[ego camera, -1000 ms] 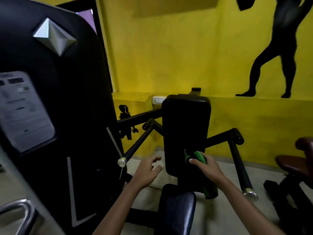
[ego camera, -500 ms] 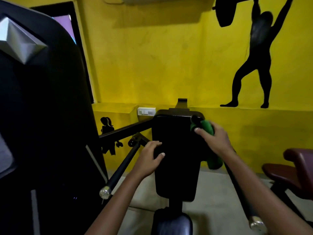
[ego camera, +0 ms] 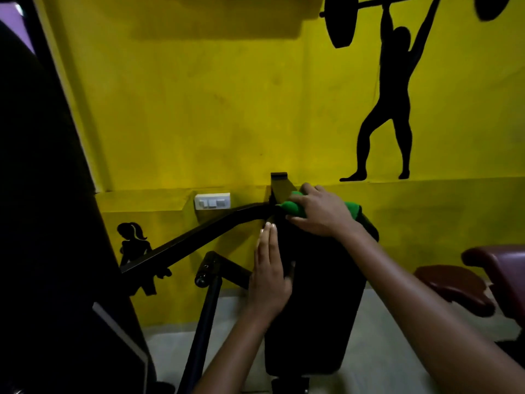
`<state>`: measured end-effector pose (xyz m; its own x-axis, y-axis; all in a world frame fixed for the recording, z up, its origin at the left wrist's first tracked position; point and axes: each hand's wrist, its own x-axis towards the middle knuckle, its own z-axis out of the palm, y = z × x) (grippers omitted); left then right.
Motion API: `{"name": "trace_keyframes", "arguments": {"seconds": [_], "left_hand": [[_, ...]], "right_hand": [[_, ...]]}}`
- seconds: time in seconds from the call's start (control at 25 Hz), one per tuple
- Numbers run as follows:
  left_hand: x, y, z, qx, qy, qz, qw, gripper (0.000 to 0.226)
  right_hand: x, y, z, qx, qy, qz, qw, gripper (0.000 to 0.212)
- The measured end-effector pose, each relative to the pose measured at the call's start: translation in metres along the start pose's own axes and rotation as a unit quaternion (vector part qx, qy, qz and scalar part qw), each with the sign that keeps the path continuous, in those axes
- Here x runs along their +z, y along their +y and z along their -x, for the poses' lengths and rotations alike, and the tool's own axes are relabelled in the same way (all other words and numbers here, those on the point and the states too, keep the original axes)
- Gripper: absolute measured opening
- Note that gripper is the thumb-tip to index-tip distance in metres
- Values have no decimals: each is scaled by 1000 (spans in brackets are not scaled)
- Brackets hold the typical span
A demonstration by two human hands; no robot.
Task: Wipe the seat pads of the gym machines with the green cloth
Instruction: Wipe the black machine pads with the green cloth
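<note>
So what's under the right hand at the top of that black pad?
The right hand grips the green cloth against the black pad's top edge. Green shows on both sides of the hand; the cloth beneath the palm and the pad surface there are hidden.

The cloth (ego camera: pixel 294 207) looks soft and fuzzy, bunched at the top of the pad (ego camera: pixel 318 302), which is smooth matt black upholstery. Left of the pad, the bar (ego camera: pixel 199 331) is black-painted metal.

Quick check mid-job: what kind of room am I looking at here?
Almost certainly a gym. A weightlifter silhouette is painted on the yellow wall, a black padded machine back pad stands in front with steel arms, and a maroon padded bench sits at the right.
</note>
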<state>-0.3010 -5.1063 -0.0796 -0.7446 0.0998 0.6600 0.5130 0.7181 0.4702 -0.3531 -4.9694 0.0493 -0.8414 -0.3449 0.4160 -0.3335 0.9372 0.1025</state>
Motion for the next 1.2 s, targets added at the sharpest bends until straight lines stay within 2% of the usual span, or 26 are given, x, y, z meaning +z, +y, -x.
{"name": "trace_keyframes", "arguments": {"seconds": [0.12, 0.24, 0.32, 0.44, 0.56, 0.6, 0.68, 0.72, 0.84, 0.88, 0.96, 1.0, 1.04, 1.08, 1.12, 1.16, 1.2], "left_hand": [[13, -15, -1, 30, 47, -24, 998, 87], [14, -20, -6, 58, 53, -44, 996, 94], [14, -17, -4, 51, 58, -39, 996, 96], [12, -14, -4, 35, 64, -20, 997, 97], [5, -13, -8, 35, 49, -25, 998, 83], [0, -12, -12, 43, 45, -40, 997, 75], [-9, -9, -25, 73, 24, -71, 994, 65], [-13, -7, -34, 99, 9, -95, 990, 63], [-6, 8, -63, 213, -27, -221, 951, 62], [0, 13, -70, 237, -42, -257, 936, 64], [11, 21, -80, 246, -52, -292, 923, 68], [14, 22, -81, 241, -48, -290, 925, 70], [16, 22, -82, 238, -42, -284, 928, 70], [17, 21, -82, 242, -38, -276, 929, 70], [15, 21, -82, 249, -39, -267, 930, 69], [12, 21, -83, 254, -44, -255, 932, 68], [7, 20, -86, 259, -54, -238, 935, 64]], "right_hand": [[-1, 18, 12, -36, -2, -24, 999, 48], [-8, 55, 30, 10, -8, -60, 998, 46], [-5, 52, 23, 20, 7, -46, 999, 45], [5, 19, 5, -53, 44, -17, 997, 46], [4, 33, 15, -106, 43, -30, 993, 45], [4, 48, 22, -94, 43, -52, 993, 45], [11, 76, 39, -17, 80, -142, 986, 45], [17, 87, 45, 47, 112, -209, 970, 46], [36, 107, 54, 225, 163, -399, 874, 44], [46, 110, 58, 250, 167, -445, 844, 38], [61, 114, 71, 272, 186, -526, 784, 10], [67, 113, 78, 280, 191, -558, 757, 4], [74, 113, 85, 285, 197, -584, 734, 8], [80, 112, 91, 292, 200, -592, 724, 9], [85, 110, 93, 293, 213, -576, 733, 5], [82, 105, 93, 289, 240, -527, 762, 9], [77, 98, 90, 268, 283, -457, 800, 21]]}}
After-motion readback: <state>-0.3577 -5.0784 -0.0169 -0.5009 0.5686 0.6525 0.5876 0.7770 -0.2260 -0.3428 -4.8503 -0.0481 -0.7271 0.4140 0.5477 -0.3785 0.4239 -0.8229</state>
